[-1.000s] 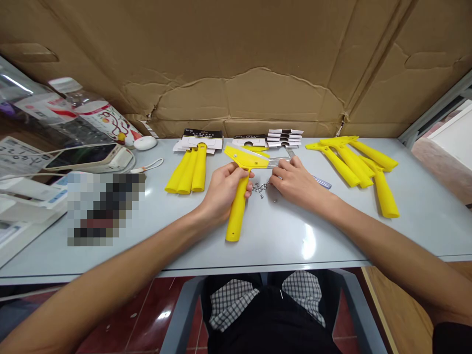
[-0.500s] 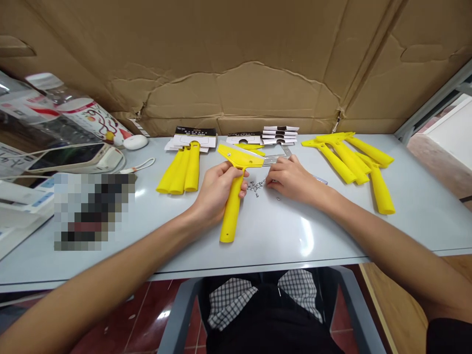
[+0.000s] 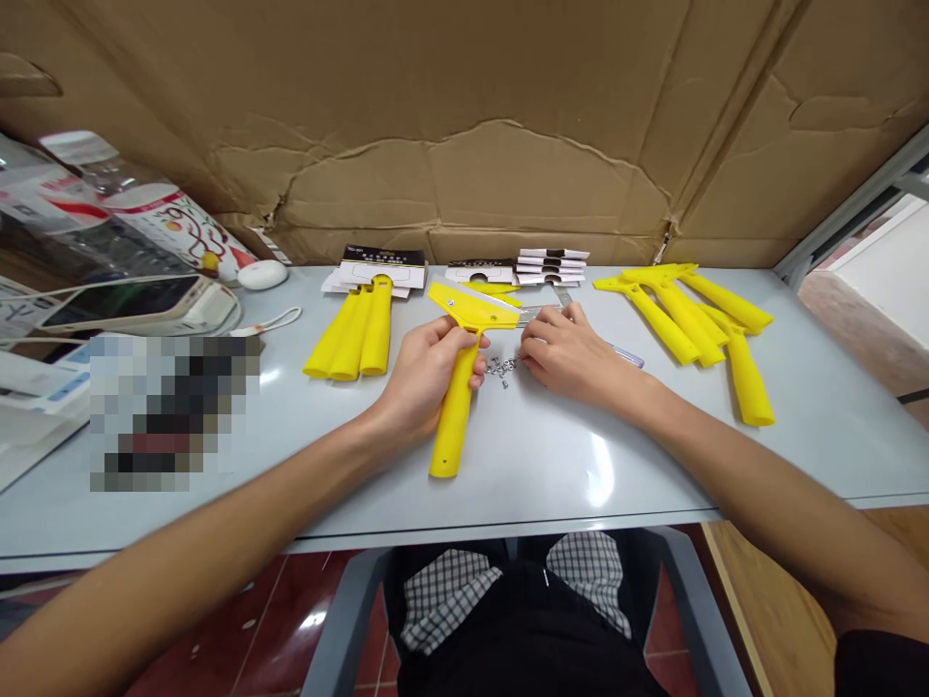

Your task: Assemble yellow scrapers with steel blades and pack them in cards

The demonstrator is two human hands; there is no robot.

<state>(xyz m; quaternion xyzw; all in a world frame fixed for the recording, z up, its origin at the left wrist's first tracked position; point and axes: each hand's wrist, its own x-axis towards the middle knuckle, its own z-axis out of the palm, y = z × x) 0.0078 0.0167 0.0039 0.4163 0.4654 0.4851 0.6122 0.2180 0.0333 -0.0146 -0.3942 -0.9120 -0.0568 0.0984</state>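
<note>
My left hand (image 3: 430, 373) is closed around the neck of a yellow scraper (image 3: 453, 426), whose handle points toward me and whose wide head faces away. Two screw-like dots show on the head. Just right of the handle lies a small heap of silver screws (image 3: 500, 367) on the table. Over the heap's right edge is my right hand (image 3: 562, 353), fingers curled and pressed together low at the tabletop. Whatever sits between those fingertips is hidden. Metal blade strips (image 3: 537, 314) lie behind it, partly covered by the hand and the scraper head.
Yellow scrapers with card sleeves (image 3: 348, 334) lie at left, and several yellow handles (image 3: 672, 319) at right. Folded cards (image 3: 553, 266) stand by the cardboard wall (image 3: 537, 184). A phone (image 3: 131, 308), a bottle (image 3: 170, 218) and a white earbud case (image 3: 262, 275) crowd the far left.
My right hand has shifted slightly left and toward me over the screws. A lone screw that lay below it no longer shows. The left hand keeps its hold on the scraper.
</note>
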